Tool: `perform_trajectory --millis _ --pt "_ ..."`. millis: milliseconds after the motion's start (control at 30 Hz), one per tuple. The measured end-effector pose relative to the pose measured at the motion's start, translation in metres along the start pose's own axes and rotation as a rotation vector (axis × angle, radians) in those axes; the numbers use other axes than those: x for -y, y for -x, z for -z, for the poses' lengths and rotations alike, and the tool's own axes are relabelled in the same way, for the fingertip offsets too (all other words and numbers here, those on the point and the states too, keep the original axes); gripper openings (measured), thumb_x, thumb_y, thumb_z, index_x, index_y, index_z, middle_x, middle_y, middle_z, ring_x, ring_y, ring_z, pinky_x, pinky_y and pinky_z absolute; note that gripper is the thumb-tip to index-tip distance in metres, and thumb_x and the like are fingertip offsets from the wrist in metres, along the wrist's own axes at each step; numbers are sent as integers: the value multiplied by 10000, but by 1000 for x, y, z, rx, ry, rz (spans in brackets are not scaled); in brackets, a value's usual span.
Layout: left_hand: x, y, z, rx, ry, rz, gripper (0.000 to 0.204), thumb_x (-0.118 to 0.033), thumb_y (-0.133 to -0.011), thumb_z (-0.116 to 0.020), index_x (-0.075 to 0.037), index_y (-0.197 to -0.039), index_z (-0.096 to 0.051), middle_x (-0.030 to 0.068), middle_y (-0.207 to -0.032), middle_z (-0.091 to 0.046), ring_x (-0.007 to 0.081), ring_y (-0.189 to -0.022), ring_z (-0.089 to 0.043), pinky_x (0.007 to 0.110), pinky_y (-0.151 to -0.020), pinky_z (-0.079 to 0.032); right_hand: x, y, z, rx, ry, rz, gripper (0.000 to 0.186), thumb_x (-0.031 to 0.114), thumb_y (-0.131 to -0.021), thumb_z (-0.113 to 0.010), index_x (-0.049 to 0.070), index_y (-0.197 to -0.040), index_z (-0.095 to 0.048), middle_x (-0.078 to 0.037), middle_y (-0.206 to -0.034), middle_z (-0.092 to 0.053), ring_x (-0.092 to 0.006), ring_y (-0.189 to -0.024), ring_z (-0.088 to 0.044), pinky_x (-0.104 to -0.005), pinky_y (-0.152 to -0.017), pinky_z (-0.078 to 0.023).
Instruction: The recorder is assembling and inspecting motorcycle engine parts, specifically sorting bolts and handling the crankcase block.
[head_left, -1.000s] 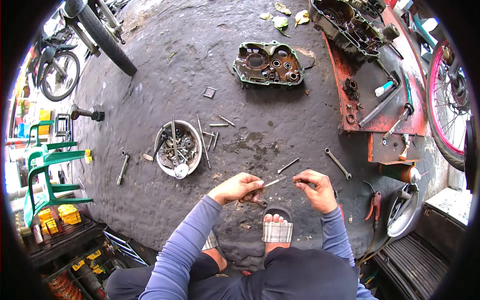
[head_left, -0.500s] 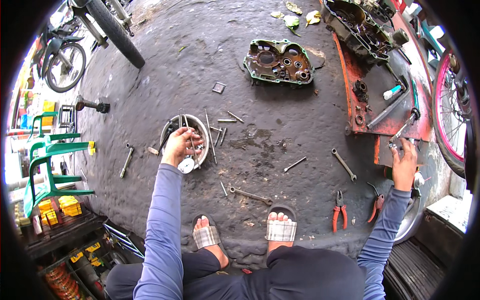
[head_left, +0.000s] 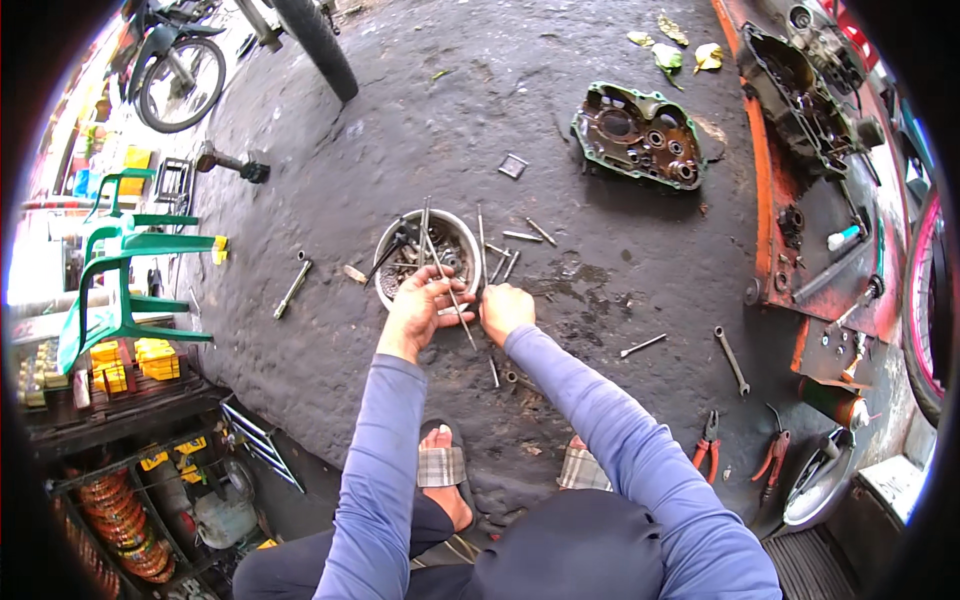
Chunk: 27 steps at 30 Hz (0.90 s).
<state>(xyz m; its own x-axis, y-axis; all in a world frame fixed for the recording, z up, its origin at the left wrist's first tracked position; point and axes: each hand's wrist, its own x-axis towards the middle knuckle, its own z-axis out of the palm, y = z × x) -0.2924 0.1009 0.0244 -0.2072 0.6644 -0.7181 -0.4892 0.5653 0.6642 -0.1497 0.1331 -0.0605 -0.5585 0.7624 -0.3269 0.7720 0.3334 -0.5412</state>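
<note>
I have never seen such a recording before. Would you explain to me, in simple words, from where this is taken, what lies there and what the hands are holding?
There is no robot here, only a person with two bare hands. The view comes from a wide fisheye camera worn on the head, looking down, so straight edges bend near the rim.

The left hand holds a thin metal rod over a round bowl of small metal parts. The right hand is closed beside the bowl; whether it holds anything is hidden.

On the dark ground lie an open metal casing, a wrench and red-handled pliers.
</note>
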Motion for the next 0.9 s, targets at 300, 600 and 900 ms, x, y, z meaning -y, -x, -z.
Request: perform_trajectory --millis 300,600,900 --pt "29 16 17 -61 76 66 137 -77 -948 -539 -61 -1083 -521 219 -1106 -654 372 -996 -677 487 -791 -600 -17 87 9 337 -1119 -53 178 146 -984 -526 -21 -954 -578 -52 -810 -650 -118 -742 -659 -284 -651 -527" --pt "46 27 -54 350 56 88 421 -103 -909 -651 -26 -1293 -496 129 -1073 -656 345 -1040 -664 457 -845 -589 -60 141 40 401 -1589 -208 193 117 -962 -601 -12 -1100 -642 -57 -901 -675 -108 -726 -613 -256 -696 -520" --pt "51 43 -140 329 119 -22 387 -58 -922 -624 -31 -1291 -510 74 -979 -649 313 -991 -680 438 -797 -612 -84 187 92 -329 -999 143 602 39 -746 -783 78 -1311 -578 -118 -923 -721 -161 -807 -708 -294 -761 -562"
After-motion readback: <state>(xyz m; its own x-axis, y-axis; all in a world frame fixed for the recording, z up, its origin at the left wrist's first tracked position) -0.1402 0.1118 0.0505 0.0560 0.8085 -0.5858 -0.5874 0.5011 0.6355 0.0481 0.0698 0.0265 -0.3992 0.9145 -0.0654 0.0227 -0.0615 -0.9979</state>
